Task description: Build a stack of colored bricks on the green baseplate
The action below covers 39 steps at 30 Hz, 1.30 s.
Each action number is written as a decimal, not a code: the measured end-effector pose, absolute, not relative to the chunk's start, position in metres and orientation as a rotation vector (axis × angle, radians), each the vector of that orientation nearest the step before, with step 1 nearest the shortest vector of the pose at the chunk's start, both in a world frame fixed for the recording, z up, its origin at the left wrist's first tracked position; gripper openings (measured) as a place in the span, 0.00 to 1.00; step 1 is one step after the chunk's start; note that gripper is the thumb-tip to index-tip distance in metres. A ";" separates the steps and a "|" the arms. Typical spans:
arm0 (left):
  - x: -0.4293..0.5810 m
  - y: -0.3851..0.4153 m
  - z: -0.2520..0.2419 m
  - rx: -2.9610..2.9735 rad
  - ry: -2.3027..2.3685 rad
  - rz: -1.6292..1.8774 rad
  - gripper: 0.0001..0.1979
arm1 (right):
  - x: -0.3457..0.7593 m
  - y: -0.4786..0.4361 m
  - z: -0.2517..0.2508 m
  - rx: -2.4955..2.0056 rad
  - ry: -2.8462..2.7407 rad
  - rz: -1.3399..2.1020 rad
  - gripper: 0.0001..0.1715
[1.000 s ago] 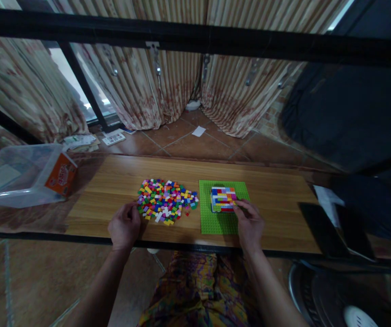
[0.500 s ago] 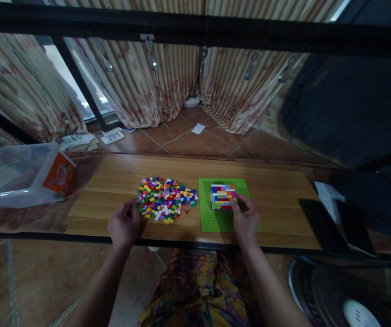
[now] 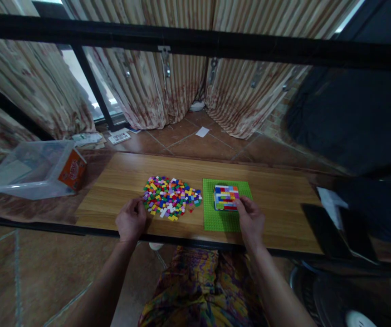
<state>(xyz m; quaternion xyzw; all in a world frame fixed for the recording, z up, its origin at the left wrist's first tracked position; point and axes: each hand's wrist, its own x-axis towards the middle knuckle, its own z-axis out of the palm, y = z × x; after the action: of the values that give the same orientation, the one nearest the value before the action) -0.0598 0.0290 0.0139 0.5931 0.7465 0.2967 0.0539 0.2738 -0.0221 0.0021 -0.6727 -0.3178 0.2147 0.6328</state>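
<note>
On a green baseplate (image 3: 212, 222) stands a low block of coloured toy bricks (image 3: 224, 197), striped in red, white, blue, yellow and orange. My right hand (image 3: 251, 219) is closed, its thumb and index fingertips at the block's right edge; whether a small brick is between them cannot be made out. To the left lies a loose pile of small toy bricks (image 3: 171, 195) in many colours. My left hand (image 3: 131, 220) rests at the pile's lower left edge with fingers curled together. Anything inside them is hidden.
The wooden table (image 3: 114, 181) carries all this. A clear plastic bin (image 3: 42, 170) with an orange label stands at the left. Dark flat panels (image 3: 326, 229) and a white sheet (image 3: 329, 202) lie at the right. Beyond are a dark rail (image 3: 195, 41) and curtains (image 3: 168, 100).
The whole view has shifted slightly, so the table and bin sit further right. Both hands keep nearly the same places, the right one still at the block's right edge.
</note>
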 end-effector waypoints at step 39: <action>-0.060 0.027 0.010 1.831 2.249 0.946 0.11 | 0.221 -0.039 0.026 -1.627 -1.564 0.031 0.11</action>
<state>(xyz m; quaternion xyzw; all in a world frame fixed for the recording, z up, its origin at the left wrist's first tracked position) -0.0605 0.0274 0.0096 0.5995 0.7366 0.3097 0.0456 0.2212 -0.0392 0.0263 -0.6514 -0.6263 0.0124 0.4281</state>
